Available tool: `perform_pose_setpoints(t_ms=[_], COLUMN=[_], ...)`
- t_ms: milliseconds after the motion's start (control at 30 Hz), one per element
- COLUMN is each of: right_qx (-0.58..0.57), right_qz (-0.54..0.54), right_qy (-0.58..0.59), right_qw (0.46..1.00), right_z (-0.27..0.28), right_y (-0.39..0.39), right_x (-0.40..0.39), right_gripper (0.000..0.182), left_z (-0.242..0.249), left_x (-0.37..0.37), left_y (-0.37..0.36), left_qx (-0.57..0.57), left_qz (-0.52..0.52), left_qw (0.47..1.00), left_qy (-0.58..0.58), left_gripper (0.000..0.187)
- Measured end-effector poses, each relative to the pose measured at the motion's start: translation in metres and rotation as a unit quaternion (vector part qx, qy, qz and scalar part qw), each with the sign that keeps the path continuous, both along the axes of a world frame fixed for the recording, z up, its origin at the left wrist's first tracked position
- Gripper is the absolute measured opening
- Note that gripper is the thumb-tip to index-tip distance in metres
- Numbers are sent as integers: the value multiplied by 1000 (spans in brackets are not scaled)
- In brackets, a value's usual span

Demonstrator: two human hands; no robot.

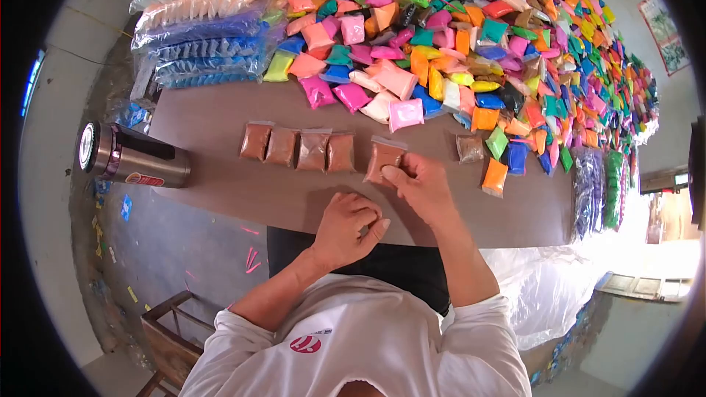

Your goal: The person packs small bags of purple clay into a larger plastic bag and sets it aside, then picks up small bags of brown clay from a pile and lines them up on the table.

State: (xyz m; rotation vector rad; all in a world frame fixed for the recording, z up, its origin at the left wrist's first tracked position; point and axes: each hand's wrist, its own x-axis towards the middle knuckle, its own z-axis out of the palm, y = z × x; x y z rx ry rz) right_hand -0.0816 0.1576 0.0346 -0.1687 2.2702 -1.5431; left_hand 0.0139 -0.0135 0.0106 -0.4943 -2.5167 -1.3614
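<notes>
- Here, seated at a brown table [220, 125], your right hand [419, 185] pinches the lower edge of a brown powder sachet [384, 158], thumb on top and fingers curled beneath; the sachet lies flat on the tabletop, just right of a row of four matching brown sachets [298, 148].
- Your left hand [347, 226] rests near the table's front edge, loosely curled into a half fist with nothing visibly in it, close beside the right hand but off the sachet.
- To place it well, you would probably do best to slide the sachet left until its side meets the fourth in the row, keeping its sealed top level with the others and the powder spread flat, not bunched at one end.
- A free left hand could steady the row so the neighbours do not skew as the new one closes in.
- One more brown sachet [470, 148] lies apart to the right, near the heap of coloured sachets [456, 37] covering the far half of the table.
- Bundles of packed sachets in clear wrap [206, 29] are stacked at far left.
- A steel flask [132, 163] lies on its side at the table's left end; it carries a red label, the lettering too small to read.
- Your white shirt shows a red logo [305, 343], also unreadable; no other writing can be made out.
</notes>
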Motion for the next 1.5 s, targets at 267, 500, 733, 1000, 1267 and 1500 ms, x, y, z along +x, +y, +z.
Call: perform_pose_setpoints(t_ms=[267, 500, 733, 1000, 1267, 1500], right_qx=[124, 97, 57, 19, 16, 25], right_qz=[-17, -31, -5, -19, -62, -95], right_qy=[145, 199, 198, 232, 227, 256], right_qw=[981, 975, 979, 972, 972, 962], right_z=[-10, -7, -15, -14, 32, 37], right_y=[-24, -19, -10, 4, 13, 27], right_x=[-4, 13, 8, -12, -58, -74], right_gripper=[39, 31, 22, 20, 18, 19], left_z=[-4, -2, -7, -4, -8, -5], left_x=[0, 1, 2, 3, 2, 2], left_y=[1, 6, 8, 10, 12, 13], left_qx=[-18, -48, -73, -77, -75, -74], left_qz=[2, 15, 23, 34, 40, 38], left_qw=[1000, 998, 996, 995, 995, 996], left_qy=[21, 24, 41, 44, 45, 40], left_gripper=[10, 8, 10, 11, 12, 11])
